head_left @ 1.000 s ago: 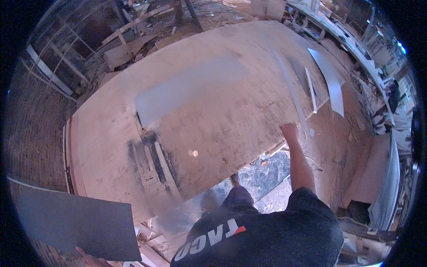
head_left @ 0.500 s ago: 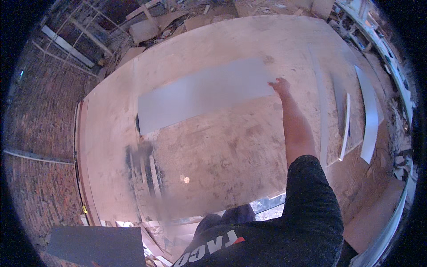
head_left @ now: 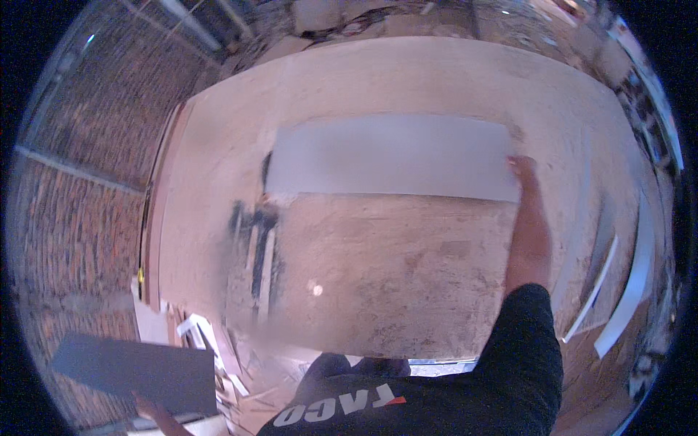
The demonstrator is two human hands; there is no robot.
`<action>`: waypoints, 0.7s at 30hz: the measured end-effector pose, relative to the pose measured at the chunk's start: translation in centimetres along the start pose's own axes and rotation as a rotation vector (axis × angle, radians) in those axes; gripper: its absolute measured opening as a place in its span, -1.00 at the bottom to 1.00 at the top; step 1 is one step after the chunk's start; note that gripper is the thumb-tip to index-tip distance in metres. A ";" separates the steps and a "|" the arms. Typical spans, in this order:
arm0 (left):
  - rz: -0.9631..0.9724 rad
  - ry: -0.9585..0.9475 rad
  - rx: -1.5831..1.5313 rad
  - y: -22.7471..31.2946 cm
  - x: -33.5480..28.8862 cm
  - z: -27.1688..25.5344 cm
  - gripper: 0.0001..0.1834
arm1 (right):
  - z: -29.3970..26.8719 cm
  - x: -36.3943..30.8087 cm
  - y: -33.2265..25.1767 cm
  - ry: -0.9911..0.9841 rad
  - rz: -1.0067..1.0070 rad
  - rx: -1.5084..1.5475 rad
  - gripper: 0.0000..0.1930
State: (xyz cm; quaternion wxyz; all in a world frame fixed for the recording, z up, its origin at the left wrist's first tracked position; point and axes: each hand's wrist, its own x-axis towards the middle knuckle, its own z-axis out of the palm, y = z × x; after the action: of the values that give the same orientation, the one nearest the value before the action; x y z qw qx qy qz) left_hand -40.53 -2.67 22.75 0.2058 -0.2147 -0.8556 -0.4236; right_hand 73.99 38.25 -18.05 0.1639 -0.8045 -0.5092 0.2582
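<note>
A long pale grey panel (head_left: 392, 156) lies flat across the wooden worktop (head_left: 407, 276). My right hand (head_left: 522, 167) reaches out to its right end, the fingers curled at the edge near the corner. At the lower left, my left hand (head_left: 147, 405) grips the lower edge of a dark grey rectangular panel (head_left: 138, 367), held off to the side of the worktop. Only part of that hand and forearm shows above the lower rim. By the pale panel's left end is a dark, blurred fixture (head_left: 254, 254) with narrow strips running toward me; its details are smeared.
Long narrow pale strips (head_left: 631, 283) lie at the worktop's right side. White and brown offcuts (head_left: 207, 338) are heaped below its left front corner. A brick wall (head_left: 80, 225) runs along the left. Debris and scrap boards (head_left: 342, 25) lie beyond the far edge.
My view has turned, so the worktop sits farther right and the pale panel looks more level. My right hand stays at its end. More of my left hand shows on the dark panel.
</note>
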 end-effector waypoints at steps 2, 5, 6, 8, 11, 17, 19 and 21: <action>-0.094 0.008 -0.093 -0.5 -0.1 -1.0 -0.38 | -1.3 -1.9 4.3 0.106 0.073 0.281 -0.63; -0.233 0.031 -0.259 -1.9 0.4 -2.1 -0.36 | -6.3 -8.6 10.5 0.290 -0.225 -0.100 -0.56; -0.251 0.038 -0.263 -2.3 0.8 -2.2 -0.35 | -7.5 -11.2 12.0 0.273 -0.009 0.135 -0.53; -0.255 0.030 -0.111 -2.3 1.9 -2.1 -0.36 | -9.6 -16.8 14.9 0.313 0.352 0.480 -0.46; -0.189 0.019 0.101 -0.7 2.8 -0.9 -0.39 | -9.7 -26.0 18.6 0.442 0.516 0.589 -0.45; -0.186 -0.166 -0.392 4.8 1.2 0.8 -0.38 | -5.9 -42.9 11.1 0.273 0.850 -0.837 -0.36; -0.314 -0.274 -0.525 5.8 0.9 1.2 -0.38 | -1.7 -48.3 2.5 0.608 0.632 -0.839 -0.33; -0.257 -0.382 -0.681 6.3 0.3 1.9 -0.40 | 4.4 -54.2 -7.8 0.909 0.133 -0.478 -0.34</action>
State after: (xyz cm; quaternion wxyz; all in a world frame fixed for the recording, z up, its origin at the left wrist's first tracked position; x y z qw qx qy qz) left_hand -37.71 2.43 25.86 -0.0942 -0.2367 -0.7090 -0.6576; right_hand 46.80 -7.37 -4.07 0.1632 -0.8811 -0.3790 -0.2311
